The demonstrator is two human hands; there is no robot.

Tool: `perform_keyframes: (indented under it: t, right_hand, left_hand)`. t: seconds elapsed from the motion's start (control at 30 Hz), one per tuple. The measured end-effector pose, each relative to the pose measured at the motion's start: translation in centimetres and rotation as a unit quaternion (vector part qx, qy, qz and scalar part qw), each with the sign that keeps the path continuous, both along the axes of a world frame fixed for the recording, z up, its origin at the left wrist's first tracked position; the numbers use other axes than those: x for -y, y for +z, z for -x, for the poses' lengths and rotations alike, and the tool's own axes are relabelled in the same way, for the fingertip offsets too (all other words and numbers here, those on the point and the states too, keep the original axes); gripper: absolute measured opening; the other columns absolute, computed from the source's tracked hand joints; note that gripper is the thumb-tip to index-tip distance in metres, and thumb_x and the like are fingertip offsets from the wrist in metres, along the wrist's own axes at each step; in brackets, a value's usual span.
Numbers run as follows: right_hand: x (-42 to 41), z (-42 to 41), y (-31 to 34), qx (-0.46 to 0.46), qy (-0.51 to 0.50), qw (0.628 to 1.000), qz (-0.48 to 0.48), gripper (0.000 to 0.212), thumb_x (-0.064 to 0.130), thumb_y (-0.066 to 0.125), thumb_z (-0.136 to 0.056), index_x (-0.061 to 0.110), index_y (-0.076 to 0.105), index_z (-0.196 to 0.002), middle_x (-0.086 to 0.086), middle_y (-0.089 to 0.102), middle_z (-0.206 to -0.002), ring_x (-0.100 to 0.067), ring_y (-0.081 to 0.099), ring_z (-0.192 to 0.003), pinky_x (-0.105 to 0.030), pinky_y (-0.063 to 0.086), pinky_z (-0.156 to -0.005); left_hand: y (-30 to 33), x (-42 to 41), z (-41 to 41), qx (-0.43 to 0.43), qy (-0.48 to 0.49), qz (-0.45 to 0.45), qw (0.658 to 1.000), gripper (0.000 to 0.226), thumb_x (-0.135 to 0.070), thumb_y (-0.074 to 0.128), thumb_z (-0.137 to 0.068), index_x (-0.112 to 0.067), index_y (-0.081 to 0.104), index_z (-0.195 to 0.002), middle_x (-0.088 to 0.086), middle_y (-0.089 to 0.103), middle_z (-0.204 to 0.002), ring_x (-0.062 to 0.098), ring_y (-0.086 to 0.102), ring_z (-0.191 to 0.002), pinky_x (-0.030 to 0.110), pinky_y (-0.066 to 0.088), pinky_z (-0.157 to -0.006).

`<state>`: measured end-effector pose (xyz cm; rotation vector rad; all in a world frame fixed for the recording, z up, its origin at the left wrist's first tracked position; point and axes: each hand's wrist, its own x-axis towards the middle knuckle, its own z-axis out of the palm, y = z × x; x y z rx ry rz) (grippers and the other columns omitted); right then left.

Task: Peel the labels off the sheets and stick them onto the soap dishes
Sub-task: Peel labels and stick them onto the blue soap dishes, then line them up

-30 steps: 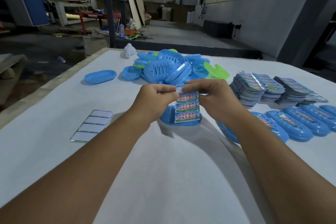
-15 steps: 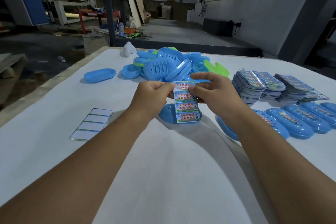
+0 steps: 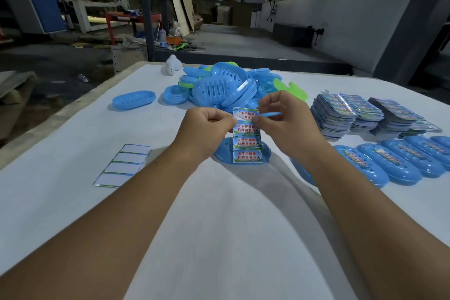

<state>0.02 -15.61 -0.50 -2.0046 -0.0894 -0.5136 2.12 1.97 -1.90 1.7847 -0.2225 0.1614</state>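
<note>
As the top label (image 3: 261, 114) lifts off the sheet (image 3: 247, 137) above a blue soap dish (image 3: 266, 152), I watch right fingers (image 3: 267, 118) pinch it while my left hand (image 3: 207, 124) grips the sheet; the label could curl and stick to itself.

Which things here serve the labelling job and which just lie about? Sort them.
Job:
- printed label sheet, held by left hand
- top label, being peeled by right hand
- blue oval plastic soap dish under the sheet
- stacks of label sheets
- labelled blue dishes
- pile of unlabelled dishes

Lying about:
- emptied backing sheet
- small white object
</note>
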Motion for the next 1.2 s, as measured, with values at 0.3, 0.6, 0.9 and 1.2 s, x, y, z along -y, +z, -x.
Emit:
perform_keyframes:
  t: [0.3,0.6,0.9,1.2]
  right_hand:
    - [-0.6,0.4,-0.1,0.059,0.021,0.993,0.096,0.006,0.031,0.078,-0.086,0.027,0.079,-0.081,0.011,0.071,-0.077,0.0,0.051,-0.064,-0.021,0.044,-0.061]
    - [-0.8,0.1,-0.5,0.045,0.026,0.996,0.07,0.005,0.022,0.077,-0.088,0.022,0.073,-0.086,0.01,0.071,-0.074,0.0,0.061,-0.063,-0.019,0.053,-0.06]
    - [-0.8,0.2,-0.5,0.05,0.003,0.987,0.153,0.011,0.021,0.071,-0.09,0.024,0.073,-0.08,0.015,0.068,-0.069,0.004,0.058,-0.063,-0.008,0.043,-0.058]
    - [-1.1,0.2,0.1,-0.019,-0.009,1.0,-0.018,0.025,0.019,0.059,-0.092,-0.002,0.065,-0.081,-0.003,0.06,-0.067,-0.007,0.046,-0.059,-0.033,0.043,-0.061]
  left_hand:
    - [-0.4,0.2,-0.1,0.025,-0.02,0.006,0.999,0.0,-0.021,0.076,-0.085,-0.022,0.077,-0.085,-0.01,0.075,-0.073,-0.001,0.069,-0.066,0.014,0.05,-0.059]
    - [-0.4,0.3,0.2,0.034,-0.015,-0.001,0.999,0.006,-0.021,0.073,-0.088,-0.02,0.077,-0.084,-0.01,0.074,-0.07,0.0,0.069,-0.065,0.014,0.051,-0.059]
    - [-0.6,0.3,0.3,0.04,-0.032,-0.008,0.999,0.008,-0.018,0.073,-0.089,-0.022,0.076,-0.083,-0.007,0.077,-0.078,0.008,0.074,-0.077,0.028,0.06,-0.073]
    - [-0.4,0.4,0.0,0.024,0.01,-0.017,1.0,0.008,-0.026,0.073,-0.087,-0.021,0.077,-0.082,-0.012,0.075,-0.074,-0.003,0.068,-0.066,0.02,0.054,-0.065]
